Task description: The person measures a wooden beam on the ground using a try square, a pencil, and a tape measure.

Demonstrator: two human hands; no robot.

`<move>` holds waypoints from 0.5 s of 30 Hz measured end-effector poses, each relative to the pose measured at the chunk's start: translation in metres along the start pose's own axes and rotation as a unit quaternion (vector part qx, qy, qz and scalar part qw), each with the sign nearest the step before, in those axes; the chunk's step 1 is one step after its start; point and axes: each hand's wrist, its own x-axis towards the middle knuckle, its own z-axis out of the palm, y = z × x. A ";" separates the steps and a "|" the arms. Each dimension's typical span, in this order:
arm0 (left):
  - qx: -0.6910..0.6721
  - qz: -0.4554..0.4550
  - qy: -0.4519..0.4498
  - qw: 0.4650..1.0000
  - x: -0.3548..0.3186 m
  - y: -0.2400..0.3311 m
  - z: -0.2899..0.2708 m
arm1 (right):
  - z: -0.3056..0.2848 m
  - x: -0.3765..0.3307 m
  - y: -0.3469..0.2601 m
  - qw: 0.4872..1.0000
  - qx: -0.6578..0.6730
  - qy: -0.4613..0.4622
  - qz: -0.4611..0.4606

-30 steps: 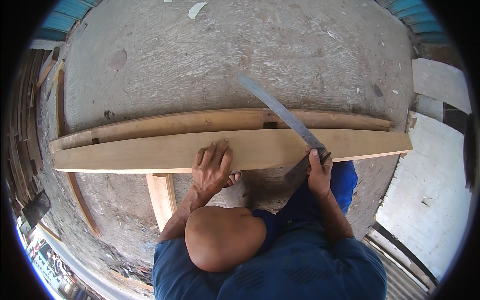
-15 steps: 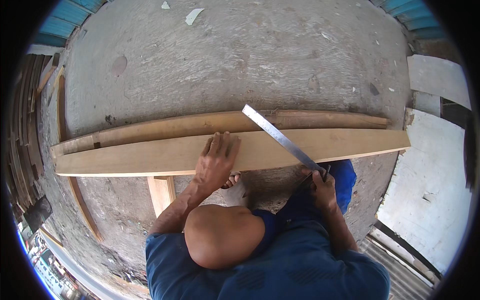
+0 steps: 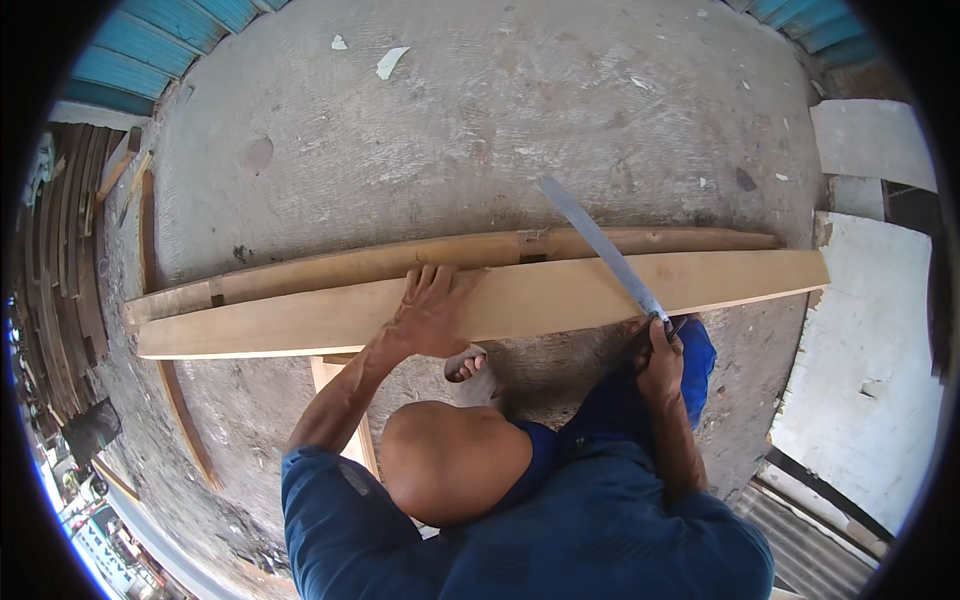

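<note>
The plank (image 3: 560,295) lies long-ways left to right on the concrete floor (image 3: 480,130), its near edge just ahead of the person's knees. A second, darker board (image 3: 400,262) lies touching it on the far side. A short wooden block (image 3: 335,385) shows under the plank near its middle-left.

Left hand (image 3: 430,312): flat on the plank's top face, fingers (image 3: 428,280) spread and pointing far, gripping nothing, pressing the plank down. Right hand (image 3: 660,355): fingers closed around the handle of a saw (image 3: 600,245) at the plank's near edge, right of centre. The blade slants up and away to the far left, crossing the plank; whether the teeth are in the wood cannot be told from this view.

Assessment: the step in hand appears to be sawing across the plank. To do it well, the holding hand should stay well to the left of the blade's line, as it is now, with weight kept on the plank so it does not shift on the block. Strokes should be long and steady, the blade kept in one plane. The right part of the plank looks unsupported; binding or splitting near the end of the cut is a risk.

Stacked timber (image 3: 60,300) stands at the far left.
</note>
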 end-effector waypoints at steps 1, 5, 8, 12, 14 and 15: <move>0.012 0.006 0.011 1.000 0.005 0.001 0.000 | 0.003 0.004 -0.006 1.000 0.003 0.006 -0.015; 0.012 -0.015 0.075 0.997 0.027 0.007 -0.022 | 0.019 0.050 -0.025 0.998 0.032 0.026 -0.048; 0.019 -0.003 0.149 0.989 0.055 -0.001 -0.020 | 0.022 0.093 -0.025 0.996 0.035 -0.006 -0.085; 0.043 -0.022 0.176 0.983 0.069 -0.005 -0.009 | 0.038 0.103 -0.029 0.996 -0.011 -0.008 -0.086; 0.047 -0.041 0.169 0.984 0.069 -0.002 -0.006 | 0.043 0.094 -0.028 0.997 -0.016 -0.005 -0.073; 0.043 -0.052 0.155 0.986 0.070 -0.002 -0.005 | 0.044 0.089 -0.025 0.998 0.009 -0.008 -0.059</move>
